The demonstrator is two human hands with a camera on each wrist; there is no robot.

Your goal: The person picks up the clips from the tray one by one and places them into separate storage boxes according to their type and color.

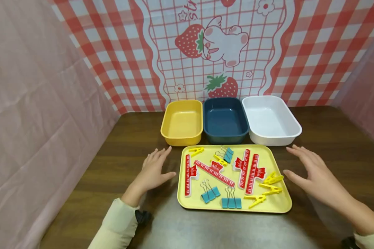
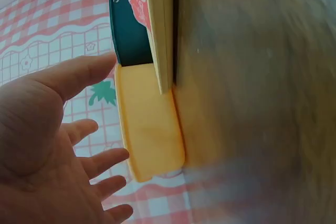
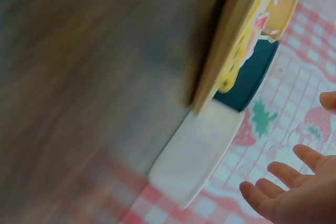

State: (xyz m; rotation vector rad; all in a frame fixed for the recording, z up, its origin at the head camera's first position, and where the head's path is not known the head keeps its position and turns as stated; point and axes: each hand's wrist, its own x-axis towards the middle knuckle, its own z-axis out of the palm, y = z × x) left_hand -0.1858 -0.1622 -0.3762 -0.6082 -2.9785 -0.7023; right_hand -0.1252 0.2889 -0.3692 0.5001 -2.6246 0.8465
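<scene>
A yellow tray (image 1: 205, 204) lies on the table between both hands. On it are several red piano-key clips (image 1: 252, 174), several teal binder clips (image 1: 231, 202) and several yellow clothespins (image 1: 256, 200). My left hand (image 1: 153, 172) hovers just off the tray's left edge, fingers spread and holding nothing. Beyond the right edge is my right hand (image 1: 311, 173), its thumb pointing toward the yellow clothespins. In the wrist views, the left hand (image 2: 58, 145) and the right hand (image 3: 294, 187) both show loosely extended fingers.
Behind the tray, three bins stand side by side: yellow (image 1: 182, 141), dark blue (image 1: 225, 138) and white (image 1: 274, 140). A checked strawberry cloth (image 1: 131, 62) hangs behind them. Pink fabric (image 1: 50, 103) walls the left side, and more hangs at the right.
</scene>
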